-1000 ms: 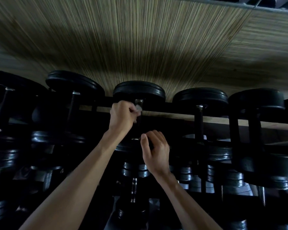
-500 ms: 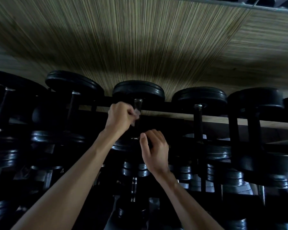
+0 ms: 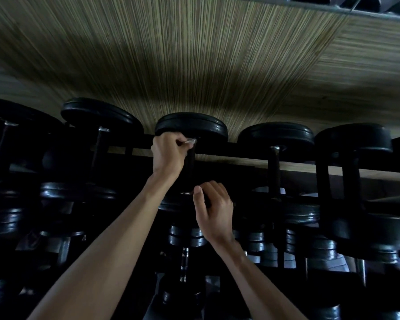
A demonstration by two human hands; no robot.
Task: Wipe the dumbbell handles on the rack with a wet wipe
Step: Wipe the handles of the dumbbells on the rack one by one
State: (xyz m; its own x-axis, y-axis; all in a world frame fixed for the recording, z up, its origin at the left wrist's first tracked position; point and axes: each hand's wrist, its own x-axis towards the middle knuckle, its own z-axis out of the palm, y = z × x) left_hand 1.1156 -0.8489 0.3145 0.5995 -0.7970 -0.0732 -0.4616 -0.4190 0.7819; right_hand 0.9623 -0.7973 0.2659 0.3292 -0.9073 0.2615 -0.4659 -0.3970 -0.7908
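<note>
Head view: left hand (image 3: 168, 155) fingers pinch wet wipe (image 3: 191, 141) on dumbbell handle (image 3: 190, 167); right hand (image 3: 214, 210) fingers curl round its lower end.

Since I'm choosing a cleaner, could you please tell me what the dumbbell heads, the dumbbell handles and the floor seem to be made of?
Dumbbell heads: probably rubber-coated, matte black with soft rounded edges and a dull sheen.
Dumbbell handles: likely metal, dark shafts with bright, shiny collars at the ends; the finish is hard to judge in this light.
Floor: looks like wood-grain laminate or vinyl, fine tan and green streaks, seamed panels.
</note>
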